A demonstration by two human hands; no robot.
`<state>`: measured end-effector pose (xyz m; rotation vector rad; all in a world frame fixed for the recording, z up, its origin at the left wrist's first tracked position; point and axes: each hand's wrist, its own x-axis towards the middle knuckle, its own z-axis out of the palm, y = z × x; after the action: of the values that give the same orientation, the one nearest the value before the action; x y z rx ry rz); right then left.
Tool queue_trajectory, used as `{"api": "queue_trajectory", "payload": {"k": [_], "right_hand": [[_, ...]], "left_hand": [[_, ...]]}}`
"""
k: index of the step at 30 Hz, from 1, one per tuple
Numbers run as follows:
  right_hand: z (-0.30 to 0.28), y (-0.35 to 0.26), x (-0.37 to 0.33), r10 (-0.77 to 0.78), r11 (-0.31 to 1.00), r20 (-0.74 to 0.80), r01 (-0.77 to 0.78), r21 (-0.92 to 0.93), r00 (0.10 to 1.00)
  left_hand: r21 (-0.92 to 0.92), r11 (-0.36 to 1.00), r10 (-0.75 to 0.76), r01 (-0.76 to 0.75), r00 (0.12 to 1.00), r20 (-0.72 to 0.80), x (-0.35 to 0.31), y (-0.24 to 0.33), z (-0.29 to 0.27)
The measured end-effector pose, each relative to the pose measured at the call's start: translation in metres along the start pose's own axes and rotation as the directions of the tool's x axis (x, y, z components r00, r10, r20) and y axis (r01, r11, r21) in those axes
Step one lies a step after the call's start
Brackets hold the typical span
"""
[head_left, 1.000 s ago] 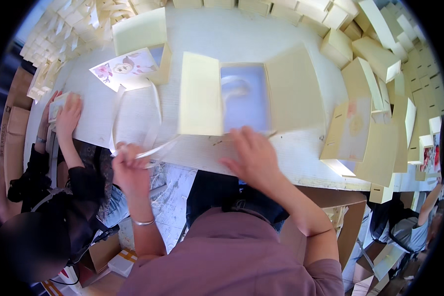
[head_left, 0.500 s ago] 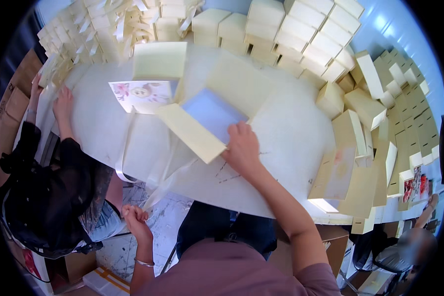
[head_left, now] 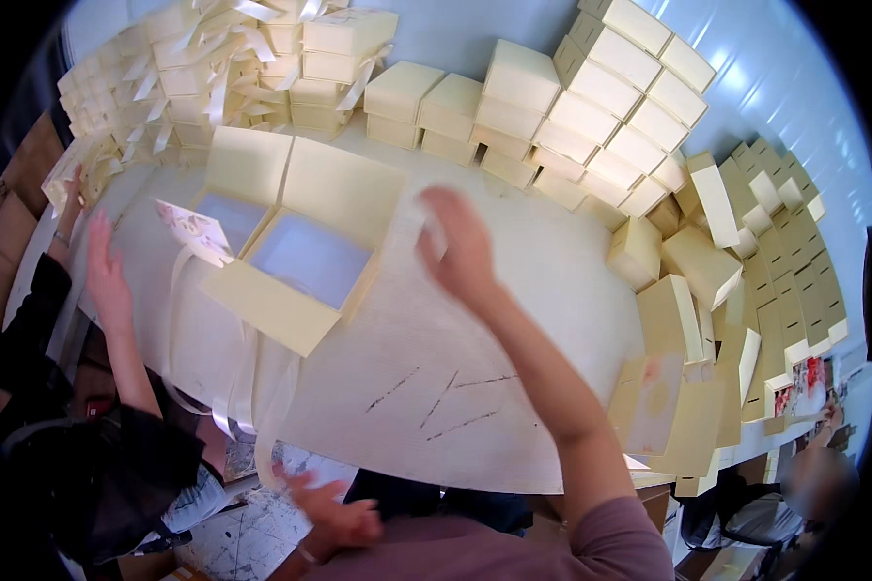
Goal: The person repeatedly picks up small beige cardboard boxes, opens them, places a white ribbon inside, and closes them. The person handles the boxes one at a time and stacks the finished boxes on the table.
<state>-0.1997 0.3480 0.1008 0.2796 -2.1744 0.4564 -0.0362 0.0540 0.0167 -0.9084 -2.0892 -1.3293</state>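
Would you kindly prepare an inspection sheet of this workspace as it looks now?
Surface: pale table, dark marks toward the front.
Job's things: front box and rear box, both open; white ribbons hang over the edge.
Clutter: stacked cream boxes behind; open boxes at right.
Left hand: near the ribbons; blurred, grip unclear.
Right hand: above the table, blurred, apparently empty.
Cables: nothing seen.
Surroundings: one co-worker at left, another person at right.

open cream box [head_left: 310,256], white table [head_left: 543,261], right hand [head_left: 457,244] near box
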Motion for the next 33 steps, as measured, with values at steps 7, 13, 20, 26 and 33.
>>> {"api": "queue_trajectory", "payload": {"k": [7, 13, 20, 26, 33], "right_hand": [[-0.067, 0.140, 0.130, -0.144, 0.279, 0.198, 0.232, -0.932, 0.970], [-0.067, 0.160, 0.170, 0.303, 0.362, 0.497, 0.384, -0.850, 0.813], [-0.122, 0.097, 0.203, 0.156, 0.603, 0.313, 0.160, -0.781, 0.937], [-0.210, 0.050, 0.145, 0.587, 0.750, 0.540, -0.657, -0.080, 0.604], [-0.182, 0.038, -0.071, 0.555, 0.333, 0.826, -0.936, -0.116, 0.095]], "left_hand": [[-0.002, 1.000, 0.001, 0.000, 0.919, 0.394, 0.058, 0.022, 0.079], [0.050, 0.998, -0.048, 0.032, 0.927, 0.372, 0.055, 0.017, 0.081], [0.042, 0.999, -0.040, 0.027, 0.937, 0.348, 0.056, 0.018, 0.081], [-0.152, 0.984, -0.060, 0.091, 0.978, 0.201, 0.058, 0.020, 0.069], [0.121, 0.974, 0.108, -0.191, 0.863, 0.494, 0.121, 0.065, 0.072]]}}
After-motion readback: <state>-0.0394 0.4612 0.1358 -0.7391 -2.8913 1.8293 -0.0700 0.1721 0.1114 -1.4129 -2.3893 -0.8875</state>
